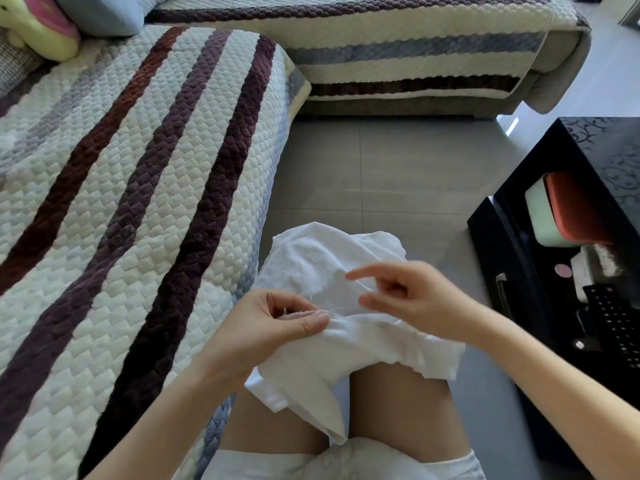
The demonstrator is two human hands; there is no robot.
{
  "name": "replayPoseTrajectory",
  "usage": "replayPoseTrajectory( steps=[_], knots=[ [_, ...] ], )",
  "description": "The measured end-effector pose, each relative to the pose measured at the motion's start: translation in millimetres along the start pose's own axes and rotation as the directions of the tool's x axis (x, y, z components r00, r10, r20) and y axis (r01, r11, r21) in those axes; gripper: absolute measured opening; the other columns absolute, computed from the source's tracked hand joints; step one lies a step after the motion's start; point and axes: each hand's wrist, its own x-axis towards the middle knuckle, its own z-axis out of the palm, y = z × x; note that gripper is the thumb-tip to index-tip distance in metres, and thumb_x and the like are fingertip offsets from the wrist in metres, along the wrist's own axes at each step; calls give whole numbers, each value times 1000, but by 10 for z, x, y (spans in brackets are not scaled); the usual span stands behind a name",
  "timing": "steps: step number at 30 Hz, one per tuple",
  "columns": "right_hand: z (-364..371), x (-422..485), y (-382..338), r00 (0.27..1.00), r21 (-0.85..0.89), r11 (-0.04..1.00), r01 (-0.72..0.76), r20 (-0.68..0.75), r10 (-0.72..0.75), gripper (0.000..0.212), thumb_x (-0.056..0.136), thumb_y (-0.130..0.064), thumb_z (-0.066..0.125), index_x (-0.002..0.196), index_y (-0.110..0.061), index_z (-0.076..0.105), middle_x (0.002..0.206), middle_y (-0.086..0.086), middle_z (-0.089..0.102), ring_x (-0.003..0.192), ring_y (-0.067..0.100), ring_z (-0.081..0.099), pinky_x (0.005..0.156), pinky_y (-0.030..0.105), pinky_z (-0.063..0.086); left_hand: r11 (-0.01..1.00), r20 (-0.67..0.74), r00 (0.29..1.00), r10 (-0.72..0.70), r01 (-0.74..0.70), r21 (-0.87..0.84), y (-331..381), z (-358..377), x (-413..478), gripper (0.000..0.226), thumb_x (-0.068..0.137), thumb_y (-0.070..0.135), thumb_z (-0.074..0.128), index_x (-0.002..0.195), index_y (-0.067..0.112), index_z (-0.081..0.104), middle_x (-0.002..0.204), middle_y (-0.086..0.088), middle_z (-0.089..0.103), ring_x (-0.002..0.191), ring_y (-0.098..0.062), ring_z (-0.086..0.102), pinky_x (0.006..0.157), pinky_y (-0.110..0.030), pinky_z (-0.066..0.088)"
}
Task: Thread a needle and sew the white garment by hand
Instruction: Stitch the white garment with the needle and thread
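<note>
While the striped sofa (138,168) fills the left of the frame, with one plush toy (38,32) and one blue cushion (104,12) in its upper left corner, the work sits lower centre on the person's lap. The left hand (277,327) pinches a fold of the single white garment (311,258) between thumb and curled fingers, probably to keep the seam taut and steady for stitching. A thin pale sliver beside those fingers may be the needle (284,310); it is too small to be sure. A few loose strands of thread (327,304) stand up from the fold, just right of the thumb. Right of centre, the right hand (405,299) hovers just above the cloth, forefinger and thumb stretched out and apart, the other fingers curled. It is blurred, and I cannot tell whether it holds any thread. Both hands are close together, which suits fine work. At the right edge stands one black table (606,150), with an orange and green box (568,209) and a dark remote (620,327) on a lower shelf, within reach.
</note>
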Motion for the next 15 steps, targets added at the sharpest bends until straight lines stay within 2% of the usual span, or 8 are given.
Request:
replayPoseTrajectory(
  steps=[3, 6, 9, 12, 15],
  knots=[
    [113, 12, -66, 995, -59, 998, -29, 88, 35, 4, 85, -31, 69, 85, -36, 69, 58, -12, 40, 56, 5, 36, 59, 25, 33, 1000, 17, 1000, 25, -25, 10, 36, 18, -29, 13, 61, 23, 80, 67, 14, 76, 65, -1, 70, 62, -7, 65, 56, -14, 47],
    [70, 19, -148, 995, 60, 998, -27, 99, 21, 12, 85, -21, 70, 73, -22, 67, 59, -3, 48, 58, 5, 39, 58, 24, 35, 999, 22, 999, 36, -36, 33, 59, 26, -41, 9, 61, 24, 77, 66, 17, 76, 65, 2, 70, 62, -5, 65, 56, -14, 47],
    [-71, 2, -315, 999, 279, 960, 34, -32, -26, 20, 76, -32, 70, 71, -12, 67, 67, 26, 53, 62, 20, 44, 61, 34, 36, 997, 30, 999, 40, -42, 64, 56, 24, -44, 10, 62, 28, 77, 67, 20, 77, 68, 1, 71, 65, -6, 66, 57, -14, 48],
    [-253, 16, -458, 981, 411, 905, 114, -189, -38, 29, 70, -36, 74, 73, -8, 68, 72, 30, 55, 64, 30, 48, 65, 40, 37, 992, 46, 997, 64, -69, 108, 40, 18, -49, 11, 62, 31, 77, 70, 23, 78, 71, 0, 72, 69, -6, 66, 61, -15, 49],
    [-329, 42, -562, 961, 344, 923, 172, -267, -79, 32, 70, -39, 77, 70, -9, 66, 68, 27, 53, 60, 30, 45, 59, 35, 38, 989, 57, 995, 86, -92, 112, 42, 27, -57, 10, 63, 31, 76, 70, 24, 78, 72, 1, 73, 70, -5, 67, 63, -14, 49]
  ],
)
